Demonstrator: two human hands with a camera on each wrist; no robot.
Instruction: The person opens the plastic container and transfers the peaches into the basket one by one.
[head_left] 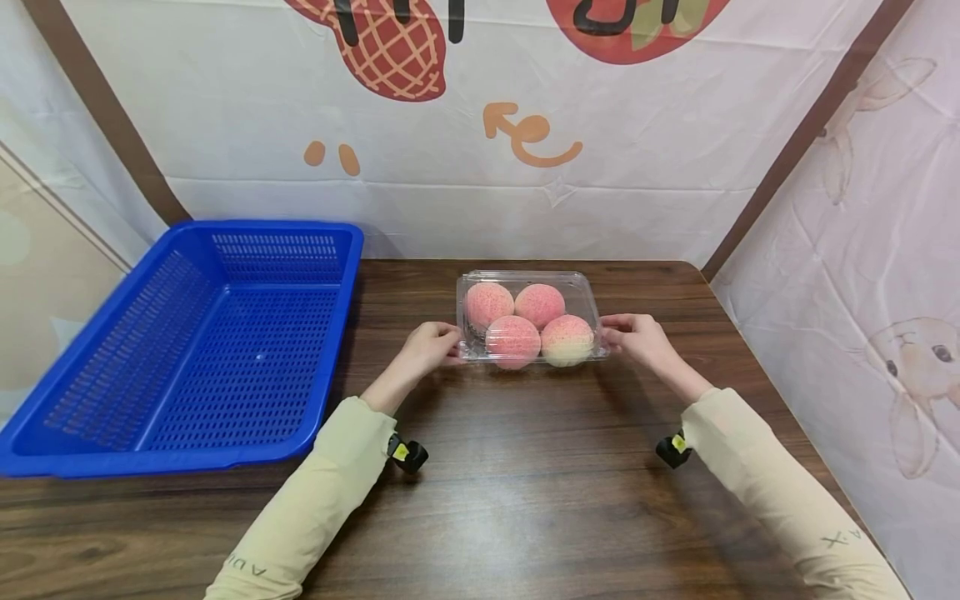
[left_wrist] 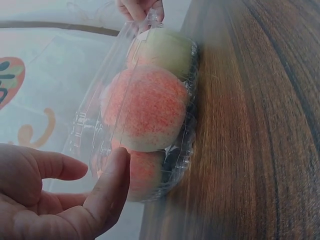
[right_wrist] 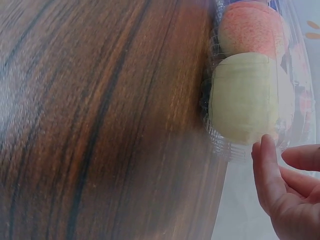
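A clear plastic clamshell box (head_left: 585, 293) stands on the wooden table (head_left: 495, 508) with several pink and pale-yellow peaches (head_left: 512, 340) inside. At its left end, my left hand (head_left: 431, 346) holds the front corner. In the left wrist view, thumb (left_wrist: 111, 180) and index finger (left_wrist: 70, 167) are on either side of the lid edge. My right hand (head_left: 636, 337) grips the opposite front corner, with its fingertips (right_wrist: 266, 145) right at the rim beside a pale peach (right_wrist: 245, 100). Some of the right hand's fingers are hidden behind the plastic in the head view.
A large blue slotted basket (head_left: 341, 333) takes up the left side of the table. A printed cloth (head_left: 645, 192) hangs behind the back edge, and another cloth (head_left: 840, 275) hangs along the right side. Both wrists carry small black cameras (head_left: 408, 454).
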